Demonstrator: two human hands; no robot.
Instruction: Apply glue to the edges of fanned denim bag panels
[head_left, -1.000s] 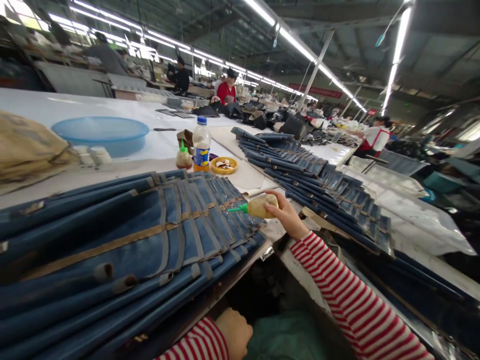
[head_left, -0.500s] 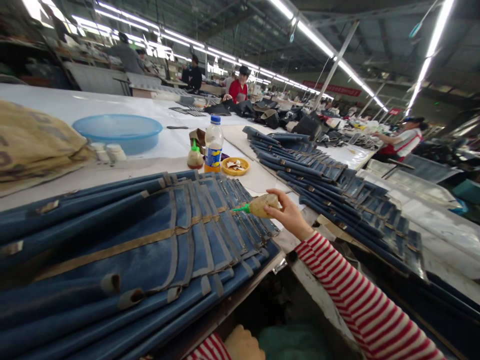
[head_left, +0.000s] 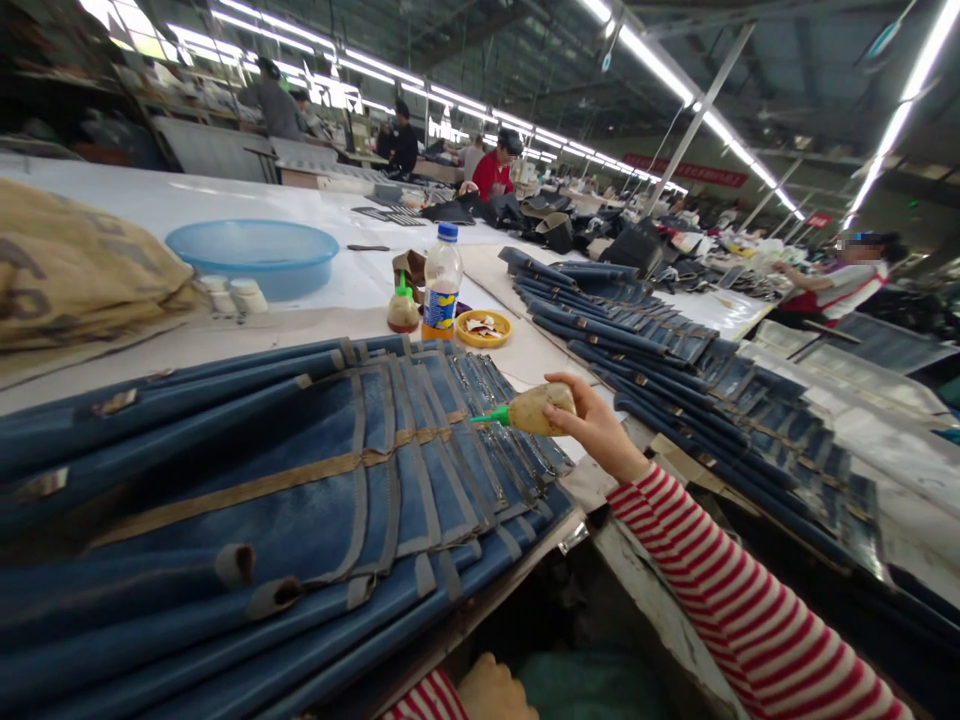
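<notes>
My right hand point(head_left: 596, 425) is closed around a squeeze bottle point(head_left: 538, 410) with a stained, yellowish body. The bottle lies nearly level, its green nozzle pointing left over a fanned stack of blue denim-like pieces point(head_left: 255, 450). Grey edge strips, tan bands and metal zipper teeth run across these overlapping pieces. Whether the nozzle tip touches them I cannot tell. At the bottom edge my left hand point(head_left: 496, 690) is curled below the table edge, partly cut off by the frame; the inside of its grip is hidden.
Behind the stack stand a second squeeze bottle point(head_left: 403, 308), a drink bottle point(head_left: 442, 285) and a yellow dish point(head_left: 484, 328) of scraps. A blue basin point(head_left: 251, 250) and a tan sack point(head_left: 75, 270) are at left. Another denim stack point(head_left: 675, 365) lies right. Several people work farther back.
The whole view has shifted, so things appear slightly farther right. My right hand keeps its grip on the squeeze bottle, and the nozzle stays over nearly the same part of the stack.
</notes>
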